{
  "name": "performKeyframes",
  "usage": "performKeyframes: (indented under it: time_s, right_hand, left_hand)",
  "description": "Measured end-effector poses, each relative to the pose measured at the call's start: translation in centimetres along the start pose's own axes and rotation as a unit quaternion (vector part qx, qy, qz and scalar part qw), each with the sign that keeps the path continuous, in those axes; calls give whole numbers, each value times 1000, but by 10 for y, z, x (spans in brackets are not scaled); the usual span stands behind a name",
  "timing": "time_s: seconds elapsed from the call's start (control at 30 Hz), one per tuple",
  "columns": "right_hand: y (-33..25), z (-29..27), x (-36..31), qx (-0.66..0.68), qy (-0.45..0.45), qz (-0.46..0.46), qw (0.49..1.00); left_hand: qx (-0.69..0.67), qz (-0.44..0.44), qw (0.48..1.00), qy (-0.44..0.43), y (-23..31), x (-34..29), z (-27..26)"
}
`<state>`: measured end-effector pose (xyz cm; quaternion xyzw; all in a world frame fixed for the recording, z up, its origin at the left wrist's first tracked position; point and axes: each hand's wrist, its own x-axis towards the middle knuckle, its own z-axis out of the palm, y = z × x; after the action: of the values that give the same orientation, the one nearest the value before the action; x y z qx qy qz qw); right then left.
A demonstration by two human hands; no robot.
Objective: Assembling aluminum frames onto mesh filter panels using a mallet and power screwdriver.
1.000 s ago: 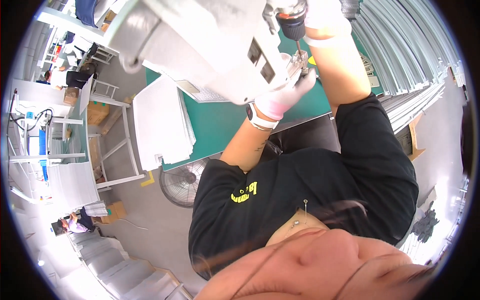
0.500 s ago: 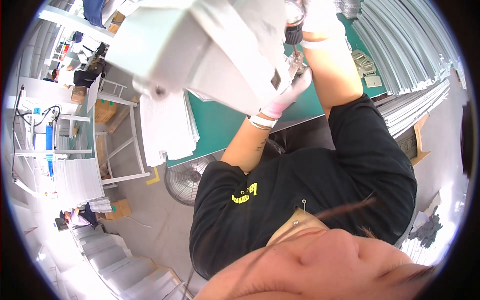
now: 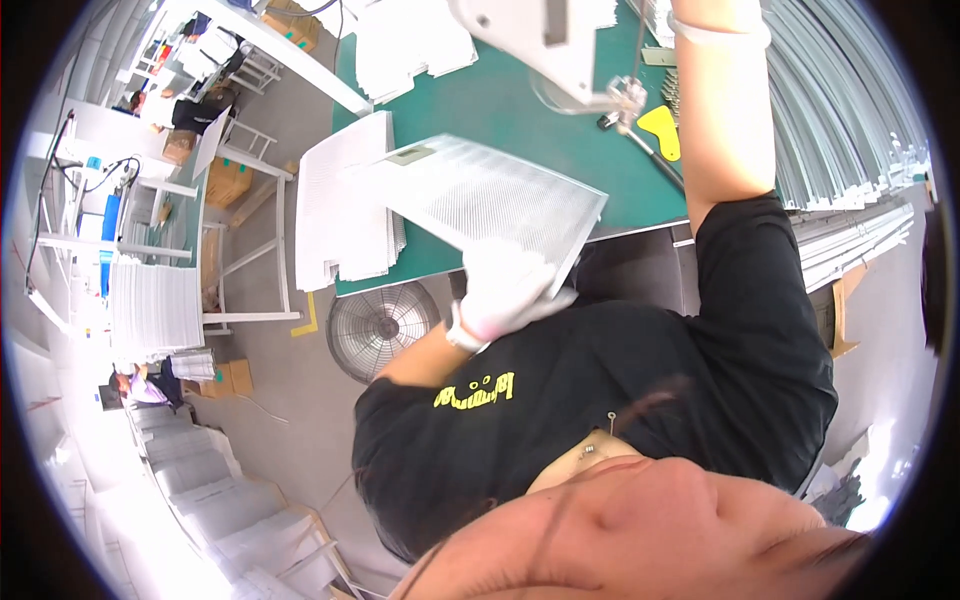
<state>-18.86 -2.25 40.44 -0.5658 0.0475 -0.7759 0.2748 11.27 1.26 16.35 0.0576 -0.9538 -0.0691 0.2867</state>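
The left hand (image 3: pixel 500 290), in a white glove, lay over the near side of a pale mesh panel (image 3: pixel 500 190), its fingers close together and turned toward the right. Whether the thumb pinched the panel from beneath could not be told. The panel itself stretched from under those fingers leftward and away from the body, over a green tabletop (image 3: pixel 480 110). Just behind the fingers came a white wristband (image 3: pixel 460 328), and on the body side of them the black shirt (image 3: pixel 600 370).

Left of the fingers, a stack of white sheets (image 3: pixel 345 200) sat on the table, and a round floor fan (image 3: pixel 385 330) stood lower down. Beyond the fingers, to the right, lay a yellow flat piece (image 3: pixel 660 133) and a dark rod (image 3: pixel 655 160); a small clear fitting (image 3: pixel 627 95) showed just past them, by a white housing (image 3: pixel 535 40) cut off at the upper edge.

The right forearm (image 3: pixel 730 130) ran up to the right of all this; its hand lay out of sight, so its fingers could not be judged. Farther right of the left fingers stood rows of grey strips (image 3: pixel 830 110). Far off to their left, a seated co-worker (image 3: pixel 155 108) showed near cardboard boxes (image 3: pixel 228 182).
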Motion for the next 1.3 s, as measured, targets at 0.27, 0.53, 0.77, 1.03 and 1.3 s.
performKeyframes:
  time_s: [0.27, 0.53, 0.77, 1.03, 1.3]
  right_hand:
    - [27, 25, -19, -25, 88, -16, 996]
    - [34, 28, -39, 16, 142, 35, 989]
    - [60, 1, -67, 312, 81, 105, 941]
    - [76, 29, -113, 594, 110, 105, 790]
    - [92, 33, -125, 584, 77, 101, 802]
  left_hand:
    - [37, -48, 961, -268, -21, -185, 42]
    - [173, -229, 955, 79, -85, -20, -2]
    - [100, -193, 976, 9, -58, 34, 32]
    - [96, -196, 973, 70, -5, 23, 7]
    - [78, -184, 975, 98, 2, 15, 8]
